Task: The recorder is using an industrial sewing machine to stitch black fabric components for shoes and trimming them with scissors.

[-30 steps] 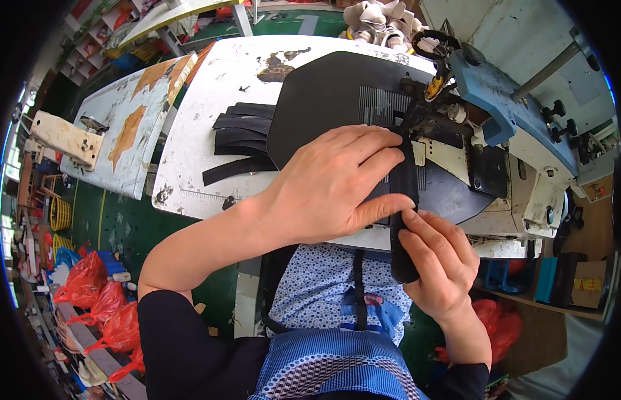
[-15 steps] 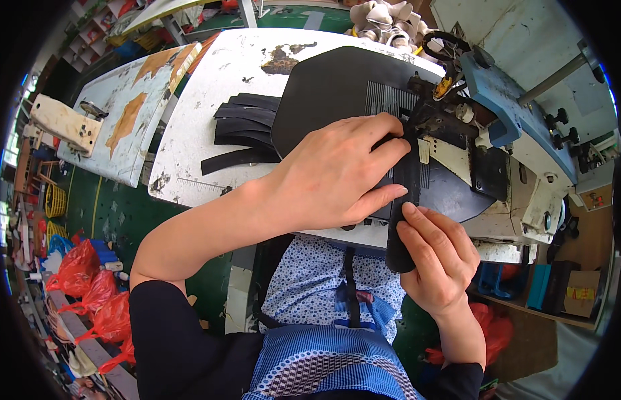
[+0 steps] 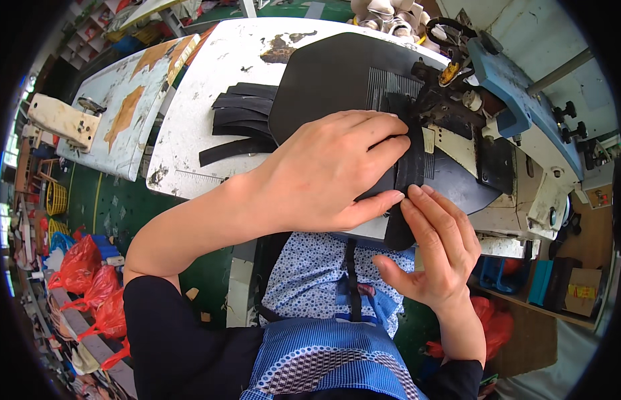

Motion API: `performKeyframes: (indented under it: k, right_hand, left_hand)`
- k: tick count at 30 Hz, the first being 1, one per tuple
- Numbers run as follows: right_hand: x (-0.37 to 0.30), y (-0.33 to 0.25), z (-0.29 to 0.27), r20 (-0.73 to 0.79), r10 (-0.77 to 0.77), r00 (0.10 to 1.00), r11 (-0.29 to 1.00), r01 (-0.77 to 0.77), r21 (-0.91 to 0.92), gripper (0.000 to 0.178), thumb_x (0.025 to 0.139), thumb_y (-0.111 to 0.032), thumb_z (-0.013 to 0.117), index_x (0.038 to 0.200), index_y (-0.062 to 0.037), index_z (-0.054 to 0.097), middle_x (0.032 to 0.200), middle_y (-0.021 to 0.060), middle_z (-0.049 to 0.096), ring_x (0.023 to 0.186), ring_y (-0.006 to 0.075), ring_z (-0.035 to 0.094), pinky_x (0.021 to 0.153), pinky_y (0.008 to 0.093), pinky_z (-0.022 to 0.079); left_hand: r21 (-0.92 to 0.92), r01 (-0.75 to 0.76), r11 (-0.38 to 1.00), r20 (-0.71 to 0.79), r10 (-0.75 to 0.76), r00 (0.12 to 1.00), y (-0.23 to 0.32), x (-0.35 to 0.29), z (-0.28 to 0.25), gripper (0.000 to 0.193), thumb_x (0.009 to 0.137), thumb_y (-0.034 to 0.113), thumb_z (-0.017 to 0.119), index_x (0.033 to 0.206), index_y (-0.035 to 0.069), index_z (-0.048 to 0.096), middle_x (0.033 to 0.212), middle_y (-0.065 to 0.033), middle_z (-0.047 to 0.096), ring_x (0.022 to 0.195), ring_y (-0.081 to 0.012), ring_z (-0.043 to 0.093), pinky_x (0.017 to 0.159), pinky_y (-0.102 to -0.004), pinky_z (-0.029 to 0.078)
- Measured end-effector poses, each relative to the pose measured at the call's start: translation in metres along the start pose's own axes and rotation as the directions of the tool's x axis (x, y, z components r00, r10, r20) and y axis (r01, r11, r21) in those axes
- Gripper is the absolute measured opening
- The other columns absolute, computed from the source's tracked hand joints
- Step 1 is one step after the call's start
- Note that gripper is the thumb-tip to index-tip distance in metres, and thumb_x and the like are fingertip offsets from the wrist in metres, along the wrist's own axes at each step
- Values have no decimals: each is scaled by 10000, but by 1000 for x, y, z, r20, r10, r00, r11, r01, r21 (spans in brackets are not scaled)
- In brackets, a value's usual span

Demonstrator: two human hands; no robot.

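Observation:
A long black strip runs from beneath the sewing-type machine's dark metal parts toward me, its rounded end hanging at the table edge. My left hand bends over it, fingers and thumb pinning it against the black plate. Beside that thumb, the fingertips of my right hand rest on the strip's right edge. The right thumb stands apart, off the strip. The left fingertips are partly hidden near the machine.
More black strips lie on the white worktable, left of the plate. The blue machine arm overhangs the right side. Pale pieces are heaped behind. Red bags lie at the lower left.
My right hand has loosened its pinch on the strip's near end; its thumb has swung away and the fingertips moved up. The strip's near end has shifted slightly away from me.

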State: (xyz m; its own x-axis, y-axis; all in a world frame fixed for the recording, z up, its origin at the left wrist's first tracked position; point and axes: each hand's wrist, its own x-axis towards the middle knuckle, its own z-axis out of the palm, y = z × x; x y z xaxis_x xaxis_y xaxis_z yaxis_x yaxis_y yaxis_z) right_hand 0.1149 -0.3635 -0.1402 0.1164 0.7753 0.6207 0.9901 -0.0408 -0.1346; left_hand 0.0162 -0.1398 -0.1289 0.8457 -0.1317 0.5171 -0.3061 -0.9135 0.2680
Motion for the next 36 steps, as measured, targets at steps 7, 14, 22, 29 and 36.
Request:
performKeyframes:
  k: [7, 14, 22, 29, 36]
  right_hand:
    - [0, 3, 3, -4, -4, 1000, 1000, 4, 6, 549, 879, -433, 822, 1136, 51, 784, 1211, 192, 763, 1083, 361, 764, 860, 423, 630]
    - [4, 6, 9, -15, -12, 1000, 1000, 12, -4, 539, 897, -426, 810, 1142, 54, 776, 1219, 196, 762, 1102, 368, 758, 882, 424, 625]
    - [14, 10, 12, -12, 0, 1000, 1000, 0, -3, 571, 893, -436, 811, 1171, 60, 765, 1236, 206, 755, 1127, 381, 747, 912, 445, 616]
    - [23, 15, 18, 10, 3, 1000, 1000, -3, -16, 605, 886, -443, 808, 1190, 76, 748, 1252, 225, 743, 1153, 398, 734, 936, 466, 611]
    - [26, 12, 19, 29, 11, 1000, 999, -10, -44, 631, 912, -461, 779, 1218, 88, 730, 1281, 234, 730, 1181, 405, 722, 962, 472, 603]
  left_hand:
    - [9, 13, 1000, -17, -12, 1000, -4, 2, 1, 541, 867, 276, 817, 1291, -29, 674, 1369, -173, 669, 1247, -362, 672, 1037, -443, 572]
    - [5, 48, 999, 15, -48, 999, -7, 4, -1, 490, 896, 266, 802, 1274, -28, 697, 1359, -161, 692, 1240, -341, 685, 1025, -420, 578]
    - [0, 65, 998, 24, -65, 998, -16, 13, -4, 427, 914, 247, 792, 1246, -14, 726, 1337, -146, 715, 1203, -335, 707, 993, -414, 593]
    - [-19, 63, 998, 9, -63, 998, -32, 18, -2, 369, 904, 212, 806, 1205, 4, 756, 1309, -121, 734, 1149, -328, 732, 960, -404, 609]
    - [-41, 84, 996, 18, -83, 996, -37, 21, -2, 364, 894, 204, 817, 1202, 16, 766, 1306, -111, 741, 1139, -322, 736, 960, -402, 611]
